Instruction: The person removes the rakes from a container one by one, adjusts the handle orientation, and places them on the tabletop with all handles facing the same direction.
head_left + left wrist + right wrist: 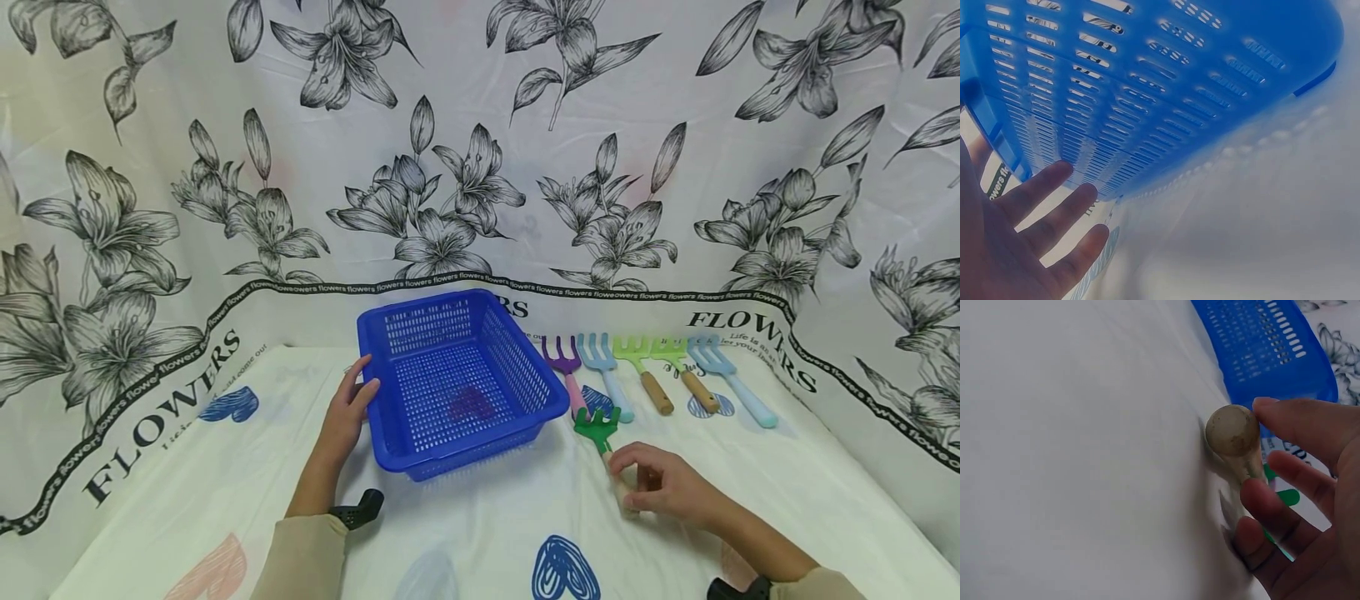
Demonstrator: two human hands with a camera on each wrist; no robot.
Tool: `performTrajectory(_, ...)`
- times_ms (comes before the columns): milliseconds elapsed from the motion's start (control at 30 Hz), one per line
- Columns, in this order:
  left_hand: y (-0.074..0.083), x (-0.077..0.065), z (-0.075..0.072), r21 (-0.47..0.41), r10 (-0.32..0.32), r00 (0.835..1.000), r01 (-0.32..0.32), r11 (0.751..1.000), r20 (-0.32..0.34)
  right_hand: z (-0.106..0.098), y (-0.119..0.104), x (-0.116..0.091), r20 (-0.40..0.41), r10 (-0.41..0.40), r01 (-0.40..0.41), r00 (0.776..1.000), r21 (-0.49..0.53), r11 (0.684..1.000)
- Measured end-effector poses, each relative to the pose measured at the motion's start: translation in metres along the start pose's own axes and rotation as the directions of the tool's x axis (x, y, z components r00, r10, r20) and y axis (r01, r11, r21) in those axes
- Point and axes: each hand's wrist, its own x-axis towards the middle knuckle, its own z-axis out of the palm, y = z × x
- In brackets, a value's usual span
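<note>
A blue plastic basket (468,462) with slotted walls stands near the middle. At its left rim is my left hand (352,400), thumb and index finger touching the edge. The left wrist view shows that hand's other fingers (1054,240) spread and fairly straight beside the slotted outer wall. To the basket's right lies a small hand rake with a green head (597,427) and a pale handle. My right hand (667,487) holds that handle near its rounded end (1233,430), thumb on one side and bent fingers on the other.
Behind the green rake lie several more hand rakes: a purple one (562,364), a blue one (597,354), two light green ones with wooden handles (657,393) (699,392), and a light blue one (738,387). White patterned cloth (480,533) covers the table; a flowered curtain (450,75) hangs behind.
</note>
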Motion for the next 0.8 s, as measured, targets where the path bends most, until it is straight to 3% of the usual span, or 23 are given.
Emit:
performTrajectory(167,-0.001,0.001,0.000,-0.003,0.003,1.000,-0.003,1.000,0.000,-0.001,0.004,0.005,-0.022,0.022,-0.022,1.000,-0.029,0.999)
performTrajectory(533,0.002,-0.001,0.000,0.012,-0.013,1.000,0.013,1.000,0.000,-0.007,0.006,0.011,0.030,0.043,-0.041,0.999,-0.062,0.997)
performTrajectory(800,0.003,0.000,-0.001,0.011,-0.009,1.000,0.009,1.000,0.005,-0.007,0.006,0.008,0.035,0.056,-0.051,0.998,-0.140,0.989)
